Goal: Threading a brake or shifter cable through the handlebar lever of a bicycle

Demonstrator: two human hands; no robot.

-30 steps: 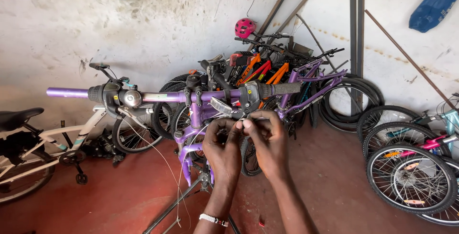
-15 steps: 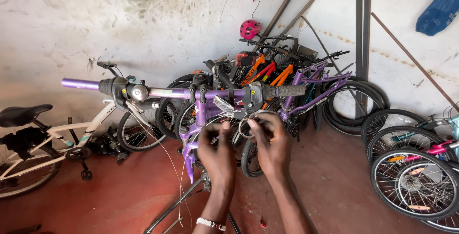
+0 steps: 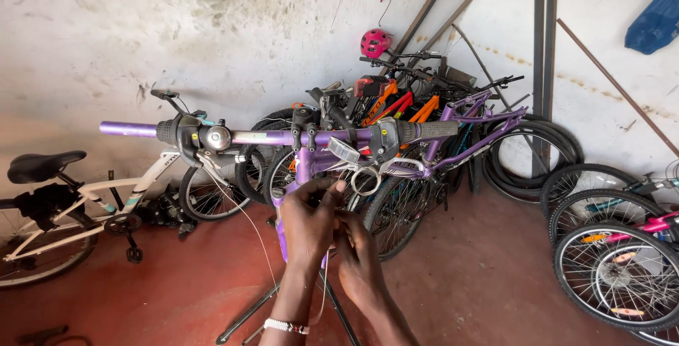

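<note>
Both hands close together under purple handlebar (image 3: pixel 283 136): left hand (image 3: pixel 311 222) pinching thin cable (image 3: pixel 244 219) (taut for threading?), right hand (image 3: pixel 361 261) clenched, grip contents hidden.

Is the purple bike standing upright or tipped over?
Upright. The purple bike's handlebar runs level across the view, above the hands, with repair stand legs spread on the red floor below.

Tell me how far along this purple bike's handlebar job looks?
Done: the silver bell and black shifters sit on the purple handlebar. In hand: the left hand and right hand pinch a thin cable below the stem. Left: a loose cable dangles unrouted.
</note>
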